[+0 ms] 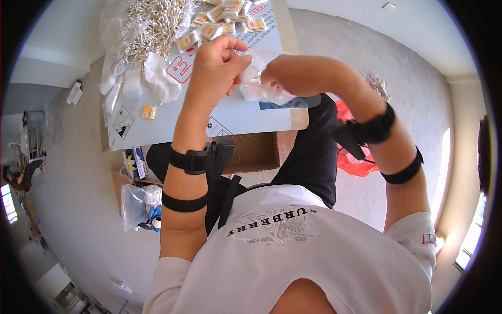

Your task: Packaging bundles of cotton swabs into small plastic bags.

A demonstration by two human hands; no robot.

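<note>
Left hand (217,65) and right hand (293,73) both pinch a small clear plastic bag (257,86) between them over the table (172,118); bagging appears underway; cotton swabs (151,23) lie beyond the left hand

Both forearms raised, left hand (217,65) and right hand (285,73) close together, fingers pinched.

A heap of pale cotton swabs (151,23) lies at the far end of the bench (172,118), beside small yellow packets (219,21). One yellow packet (149,111) lies apart; a clear bag (137,204) sits on the floor.
</note>
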